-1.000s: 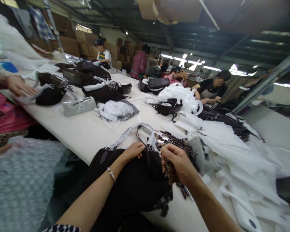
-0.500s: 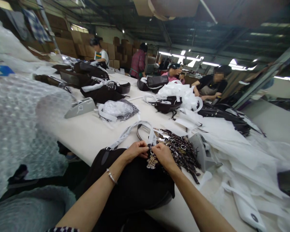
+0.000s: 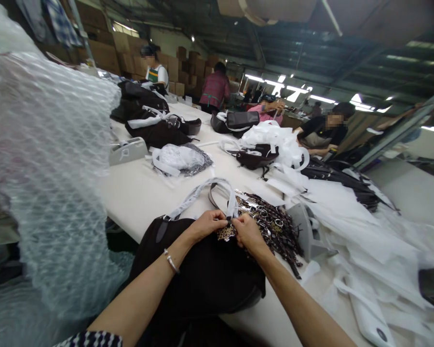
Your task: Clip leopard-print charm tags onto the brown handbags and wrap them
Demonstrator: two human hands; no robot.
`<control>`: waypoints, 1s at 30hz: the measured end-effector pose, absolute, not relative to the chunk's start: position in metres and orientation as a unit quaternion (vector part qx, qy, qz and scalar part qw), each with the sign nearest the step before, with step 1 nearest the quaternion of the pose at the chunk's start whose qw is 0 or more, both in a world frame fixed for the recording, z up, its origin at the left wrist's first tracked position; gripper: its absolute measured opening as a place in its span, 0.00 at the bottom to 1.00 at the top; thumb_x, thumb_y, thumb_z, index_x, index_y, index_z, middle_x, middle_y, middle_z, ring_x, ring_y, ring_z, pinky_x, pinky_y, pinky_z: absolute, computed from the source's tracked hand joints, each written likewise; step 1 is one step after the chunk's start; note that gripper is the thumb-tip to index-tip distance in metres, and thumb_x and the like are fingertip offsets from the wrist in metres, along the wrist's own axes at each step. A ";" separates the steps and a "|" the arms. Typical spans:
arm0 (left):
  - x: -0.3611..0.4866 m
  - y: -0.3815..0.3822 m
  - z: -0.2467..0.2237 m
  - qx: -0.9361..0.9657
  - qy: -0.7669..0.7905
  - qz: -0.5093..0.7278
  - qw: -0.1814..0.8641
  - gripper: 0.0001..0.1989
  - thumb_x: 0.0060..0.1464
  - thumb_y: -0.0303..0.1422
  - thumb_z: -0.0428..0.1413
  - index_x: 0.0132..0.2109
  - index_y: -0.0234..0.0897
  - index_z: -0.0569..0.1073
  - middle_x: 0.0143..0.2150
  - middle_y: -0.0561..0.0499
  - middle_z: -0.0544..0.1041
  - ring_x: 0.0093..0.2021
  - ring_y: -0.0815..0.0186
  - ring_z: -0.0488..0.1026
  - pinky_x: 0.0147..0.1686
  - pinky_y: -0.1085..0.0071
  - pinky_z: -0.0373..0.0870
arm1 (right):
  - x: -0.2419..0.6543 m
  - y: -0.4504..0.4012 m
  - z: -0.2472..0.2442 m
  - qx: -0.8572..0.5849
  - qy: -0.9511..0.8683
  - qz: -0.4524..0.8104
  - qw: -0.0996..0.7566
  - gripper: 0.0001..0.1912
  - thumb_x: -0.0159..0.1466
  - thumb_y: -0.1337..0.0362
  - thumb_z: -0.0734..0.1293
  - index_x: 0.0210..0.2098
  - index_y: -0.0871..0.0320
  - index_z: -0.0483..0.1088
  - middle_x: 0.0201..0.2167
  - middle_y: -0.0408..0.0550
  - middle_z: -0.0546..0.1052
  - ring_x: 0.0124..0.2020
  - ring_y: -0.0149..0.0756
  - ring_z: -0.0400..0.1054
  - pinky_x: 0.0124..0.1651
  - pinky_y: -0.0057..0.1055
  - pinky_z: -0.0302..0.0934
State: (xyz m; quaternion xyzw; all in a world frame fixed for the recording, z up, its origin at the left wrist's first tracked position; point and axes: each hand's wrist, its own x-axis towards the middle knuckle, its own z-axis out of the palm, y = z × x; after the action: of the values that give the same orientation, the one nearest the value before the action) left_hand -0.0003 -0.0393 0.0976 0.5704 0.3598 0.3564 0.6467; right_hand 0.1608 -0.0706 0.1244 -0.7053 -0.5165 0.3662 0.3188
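Left grip (image 3: 207, 226) and right grip (image 3: 249, 234) found narrow and nearly meeting, both pinching at the upper end of a patterned charm (image 3: 226, 234). Finer detail between the fingertips is too small to tell. The charm hangs at the foot of a wrapped handle (image 3: 232, 205), against the upper front of a black bag (image 3: 202, 277). The bag sits at the near edge of the desk (image 3: 128, 193), below both forearms. A bracelet (image 3: 171, 262) is noted on the left wrist.

Just beyond the right grip, a pile of dark straps (image 3: 271, 226) with metal rings lies on the desk, close to a grey holder (image 3: 303, 230). White sheets (image 3: 354, 236) are spread further right, a white device (image 3: 371, 313) near their lower edge.

Ahead on the desk: a plastic-wrapped parcel (image 3: 183, 160), a grey stand (image 3: 128, 152) to its left, and a heap of white ribbons (image 3: 275, 137) to its right. Dark bags (image 3: 162, 129) are stacked behind the parcel. Bubble wrap (image 3: 58, 159) fills the left foreground. Co-workers (image 3: 216, 90) are stationed at the far side, cartons (image 3: 193, 67) piled behind.
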 end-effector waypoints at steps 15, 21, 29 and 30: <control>0.002 -0.039 0.094 0.616 0.365 0.352 0.603 0.11 0.46 0.36 0.59 0.31 0.33 0.70 0.23 0.58 0.65 0.23 0.74 0.58 0.25 0.75 0.51 | 0.152 -0.069 0.118 -0.653 -0.427 0.525 0.339 0.08 0.62 0.59 0.60 0.30 0.54 0.56 0.10 0.29 0.57 0.08 0.22 0.48 0.11 0.19 0.43; -0.001 -0.041 0.096 0.597 0.363 0.354 0.622 0.12 0.46 0.37 0.59 0.31 0.33 0.69 0.23 0.58 0.65 0.23 0.74 0.59 0.25 0.76 0.53 | 0.152 -0.076 0.127 -0.622 -0.434 0.552 0.347 0.15 0.65 0.50 0.57 0.32 0.56 0.59 0.13 0.35 0.66 0.08 0.22 0.49 0.11 0.19 0.45; -0.007 -0.039 0.096 0.582 0.338 0.330 0.662 0.13 0.41 0.32 0.61 0.36 0.32 0.71 0.29 0.55 0.70 0.26 0.74 0.64 0.27 0.77 0.58 | 0.181 -0.094 0.151 -0.582 -0.471 0.598 0.288 0.14 0.59 0.61 0.69 0.40 0.61 0.65 0.31 0.47 0.77 0.23 0.29 0.71 0.18 0.22 0.64; -0.007 -0.039 0.095 0.581 0.338 0.325 0.665 0.13 0.41 0.31 0.61 0.36 0.33 0.70 0.29 0.56 0.71 0.26 0.75 0.64 0.27 0.77 0.58 | 0.183 -0.097 0.152 -0.599 -0.459 0.592 0.283 0.12 0.59 0.62 0.69 0.39 0.60 0.64 0.30 0.47 0.77 0.23 0.30 0.72 0.18 0.23 0.65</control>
State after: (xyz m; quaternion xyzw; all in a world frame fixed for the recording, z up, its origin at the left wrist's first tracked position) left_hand -0.0068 -0.0386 0.0952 0.5814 0.3380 0.3247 0.6650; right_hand 0.1825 -0.0966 0.1520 -0.5987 -0.4588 0.5924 0.2830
